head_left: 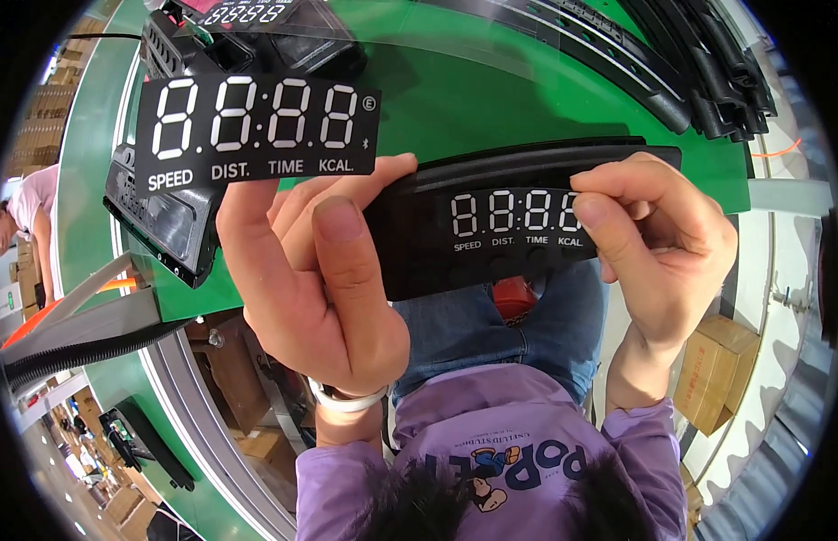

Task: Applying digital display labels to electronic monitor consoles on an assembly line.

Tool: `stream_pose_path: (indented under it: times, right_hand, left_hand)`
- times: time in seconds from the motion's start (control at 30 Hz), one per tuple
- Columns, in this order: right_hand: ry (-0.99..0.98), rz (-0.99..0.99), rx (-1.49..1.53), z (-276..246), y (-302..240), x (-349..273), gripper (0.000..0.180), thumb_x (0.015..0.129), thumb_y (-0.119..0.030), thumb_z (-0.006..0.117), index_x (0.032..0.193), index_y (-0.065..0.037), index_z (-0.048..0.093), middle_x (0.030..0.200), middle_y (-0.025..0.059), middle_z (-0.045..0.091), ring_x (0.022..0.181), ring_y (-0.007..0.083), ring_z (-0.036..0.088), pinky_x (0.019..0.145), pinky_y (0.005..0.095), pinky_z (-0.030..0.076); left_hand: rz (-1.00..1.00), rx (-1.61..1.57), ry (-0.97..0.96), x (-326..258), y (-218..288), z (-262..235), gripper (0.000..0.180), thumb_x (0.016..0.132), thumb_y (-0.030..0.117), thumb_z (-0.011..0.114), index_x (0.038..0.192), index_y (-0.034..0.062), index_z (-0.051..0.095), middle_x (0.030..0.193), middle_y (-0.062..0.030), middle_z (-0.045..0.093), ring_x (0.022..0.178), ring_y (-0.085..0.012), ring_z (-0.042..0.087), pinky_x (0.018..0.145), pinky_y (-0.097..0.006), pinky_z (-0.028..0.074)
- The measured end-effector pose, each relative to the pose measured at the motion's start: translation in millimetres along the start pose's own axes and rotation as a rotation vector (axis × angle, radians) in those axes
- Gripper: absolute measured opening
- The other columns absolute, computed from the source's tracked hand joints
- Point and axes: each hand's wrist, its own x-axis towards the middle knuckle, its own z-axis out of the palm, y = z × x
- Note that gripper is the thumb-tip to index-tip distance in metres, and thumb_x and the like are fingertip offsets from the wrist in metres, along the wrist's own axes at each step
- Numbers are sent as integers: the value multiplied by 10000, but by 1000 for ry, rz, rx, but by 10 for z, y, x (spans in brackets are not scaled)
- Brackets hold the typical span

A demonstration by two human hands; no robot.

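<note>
My left hand [320,279] carries a loose black display label [256,162] with white digit segments. Its index finger goes up behind the label, so the exact grip is hidden. The thumb stands apart in front, and another fingertip reaches the upper left edge of a long black plastic panel [410,261]. On that panel lies a second, similar display label [518,221]. The thumb and index finger of my right hand [658,234] pinch together at this label's right end, covering part of the last digit. The panel lies over the near table edge, above my lap.
Black plastic housings [166,225] stand at the left on the green table [437,90]. Long curved black parts [716,72] are piled at the far right. A corrugated black hose [94,352] runs along the left. A cardboard box [718,374] sits below right. Another person [40,207] is at far left.
</note>
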Motion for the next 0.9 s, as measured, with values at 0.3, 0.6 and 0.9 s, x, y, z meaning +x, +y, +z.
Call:
stream_pose_path:
  times: [0.3, 0.6, 0.9]
  right_hand:
    - [11, 12, -23, 10, -36, 1, 152, 771, 125, 676, 907, 59, 690, 742, 41, 601, 510, 37, 465, 430, 162, 304]
    - [9, 16, -17, 17, -54, 8, 149, 756, 135, 675, 887, 66, 692, 749, 49, 607, 520, 36, 479, 437, 170, 296]
    - [36, 15, -50, 41, -64, 21, 125, 736, 116, 697, 840, 48, 695, 709, 32, 612, 561, 44, 525, 476, 172, 352]
  left_hand:
    - [-10, -18, 13, 8, 16, 15, 366, 1026, 89, 418, 1321, -110, 333, 911, -268, 697, 864, -169, 614, 882, -282, 428]
    - [1, 56, -55, 21, 134, -1, 681, 753, -79, 722, 1311, -127, 336, 917, -163, 711, 897, -187, 614, 877, -289, 441]
    - [-48, 183, -44, 11, 135, 8, 723, 670, -78, 819, 1265, -108, 410, 908, -135, 707, 911, -195, 631, 905, -322, 454]
